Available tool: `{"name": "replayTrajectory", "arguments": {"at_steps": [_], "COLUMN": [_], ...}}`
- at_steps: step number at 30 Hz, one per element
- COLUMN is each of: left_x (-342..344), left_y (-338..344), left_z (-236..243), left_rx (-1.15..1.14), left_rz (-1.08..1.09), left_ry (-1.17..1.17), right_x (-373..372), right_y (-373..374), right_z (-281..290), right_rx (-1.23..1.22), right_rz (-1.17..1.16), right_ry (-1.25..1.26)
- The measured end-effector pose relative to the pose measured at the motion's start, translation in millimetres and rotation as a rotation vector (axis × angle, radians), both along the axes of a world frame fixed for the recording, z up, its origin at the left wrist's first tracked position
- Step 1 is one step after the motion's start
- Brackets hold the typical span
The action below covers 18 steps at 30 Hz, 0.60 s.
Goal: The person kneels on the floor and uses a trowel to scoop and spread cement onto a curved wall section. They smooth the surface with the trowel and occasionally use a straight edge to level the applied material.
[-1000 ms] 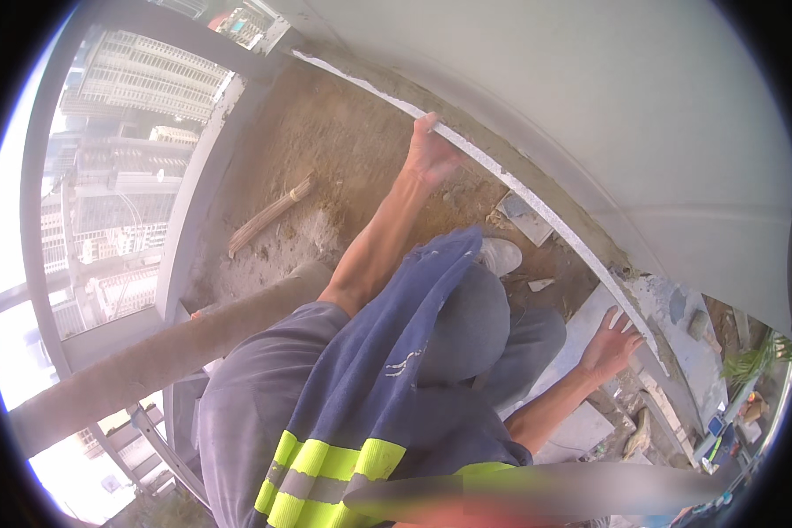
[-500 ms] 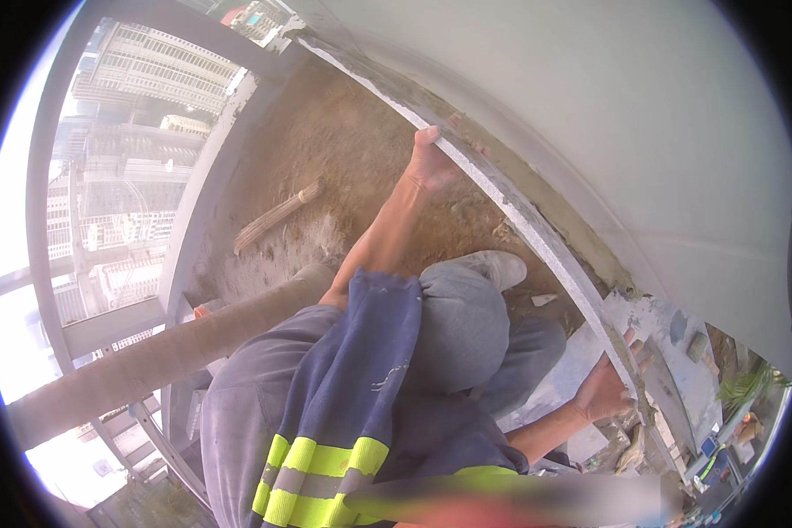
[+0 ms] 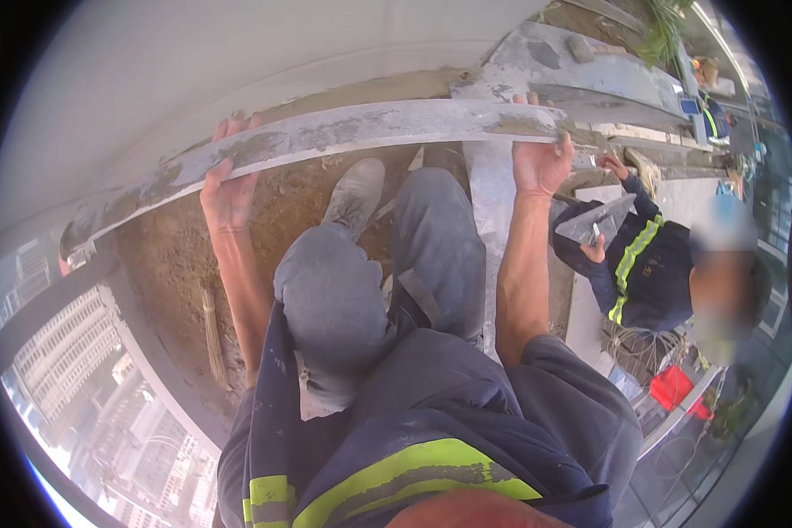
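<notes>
A long, narrow grey stone slab (image 3: 370, 128) stretches across the upper part of the view, beside a pale wall. Smears of mortar stick to its face, thickest at the right end. My left hand (image 3: 231, 189) grips the slab left of its middle, with the thumb on the near side and fingertips over the far edge. Close to the right end, my right hand (image 3: 539, 165) is wrapped round it the same way. Below the slab are brown soil (image 3: 158, 264) and my bent knees, with one grey shoe (image 3: 356, 194) on the soil.
At right, a co-worker in a dark reflective top holds a grey triangular plate (image 3: 597, 220). A bundle of thin sticks (image 3: 213, 339) lies on the soil. Railing and tall buildings stand lower left. A red object (image 3: 673, 387) and coiled cable (image 3: 638, 348) are lower right.
My view has turned, so the slab now runs nearly level instead of diagonally. Both hands still grip it. The co-worker at right now shows clearly.
</notes>
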<state>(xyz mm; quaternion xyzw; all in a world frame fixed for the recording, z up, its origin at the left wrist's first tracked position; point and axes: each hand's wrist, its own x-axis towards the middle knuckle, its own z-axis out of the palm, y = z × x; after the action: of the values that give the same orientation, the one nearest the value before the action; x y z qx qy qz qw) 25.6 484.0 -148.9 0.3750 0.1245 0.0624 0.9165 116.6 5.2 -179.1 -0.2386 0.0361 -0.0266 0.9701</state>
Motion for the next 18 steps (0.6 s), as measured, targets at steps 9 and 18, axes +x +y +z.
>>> {"name": "replayTrajectory", "arguments": {"at_steps": [9,18], "left_x": [-11.4,-27.7], "left_y": [-66.9,-54.3], "left_z": [-29.8,-46.4], "left_rx": [0.163,0.077], "left_rz": [-0.151,-0.071], "left_ry": [0.045,0.118], "right_x": [-41.1,-17.7], "right_y": [-55.3,-44.2], "right_z": [-51.2,-56.9], "right_rx": [-0.070,-0.051], "right_rz": [-0.230,-0.150], "right_ry": [0.220,0.284]}}
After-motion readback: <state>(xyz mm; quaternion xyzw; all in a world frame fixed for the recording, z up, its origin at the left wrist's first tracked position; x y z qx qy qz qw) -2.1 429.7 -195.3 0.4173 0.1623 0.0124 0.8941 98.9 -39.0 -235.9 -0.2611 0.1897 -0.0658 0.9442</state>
